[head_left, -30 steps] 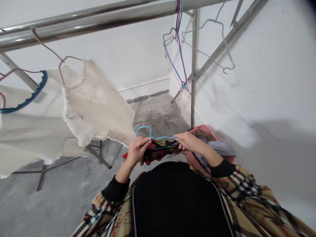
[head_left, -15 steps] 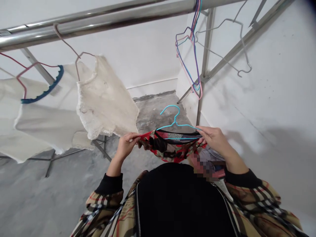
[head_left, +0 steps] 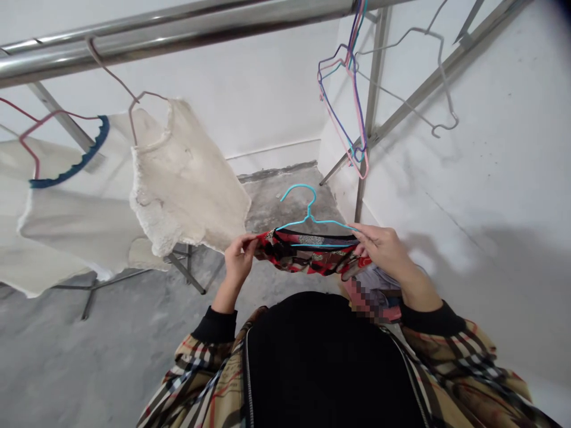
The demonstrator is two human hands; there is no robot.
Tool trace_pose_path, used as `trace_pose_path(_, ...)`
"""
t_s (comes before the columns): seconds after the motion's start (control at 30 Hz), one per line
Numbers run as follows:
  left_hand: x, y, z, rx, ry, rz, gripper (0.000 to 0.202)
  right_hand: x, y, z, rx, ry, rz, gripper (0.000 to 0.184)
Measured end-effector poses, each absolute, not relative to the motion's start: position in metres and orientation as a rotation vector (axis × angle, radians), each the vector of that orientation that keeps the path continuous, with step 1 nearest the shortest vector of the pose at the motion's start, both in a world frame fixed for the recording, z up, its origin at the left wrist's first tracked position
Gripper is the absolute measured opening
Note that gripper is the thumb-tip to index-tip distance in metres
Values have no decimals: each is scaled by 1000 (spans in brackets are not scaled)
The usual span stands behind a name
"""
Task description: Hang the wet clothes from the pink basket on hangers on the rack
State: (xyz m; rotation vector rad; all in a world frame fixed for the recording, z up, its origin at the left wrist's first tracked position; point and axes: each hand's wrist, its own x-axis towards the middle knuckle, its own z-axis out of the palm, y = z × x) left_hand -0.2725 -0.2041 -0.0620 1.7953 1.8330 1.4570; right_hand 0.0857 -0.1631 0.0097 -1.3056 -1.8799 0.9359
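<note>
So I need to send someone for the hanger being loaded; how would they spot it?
Start at the steel rail overhead, then drop to the two hands in front of the checked jacket. Between them is the blue wire hanger, threaded into a red patterned garment; the other hangers are on the rail.

Both hands [head_left: 241, 257] stretch red garment [head_left: 312, 255] on blue hanger [head_left: 307, 217]

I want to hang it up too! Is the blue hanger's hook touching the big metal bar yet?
Apart. The head view shows the blue hanger held low, with wall and floor between its hook and the metal bar.
</note>
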Motion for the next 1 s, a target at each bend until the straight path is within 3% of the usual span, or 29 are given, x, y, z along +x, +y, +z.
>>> trace_pose_path(0.33, -280, -202, -54, 1966, 1991, 1462, 20, 87, -162, 10, -1304, -1822, 996, 39)
trace_pose_path(0.73, -297, -199, -67, 1684, 2190, 1385, 20, 99, -159, 2, -1326, -1852, 918, 36)
trace_pose_path(0.9, -279, -200, -63, 2059, 1969, 1354, 33, 89, -161, 6, -1296, -1870, 967, 38)
trace_pose_path(1.0, -266, -202, -59, 2101, 1799, 1271, 28, 85, -162, 9, -1291, -1864, 1026, 39)
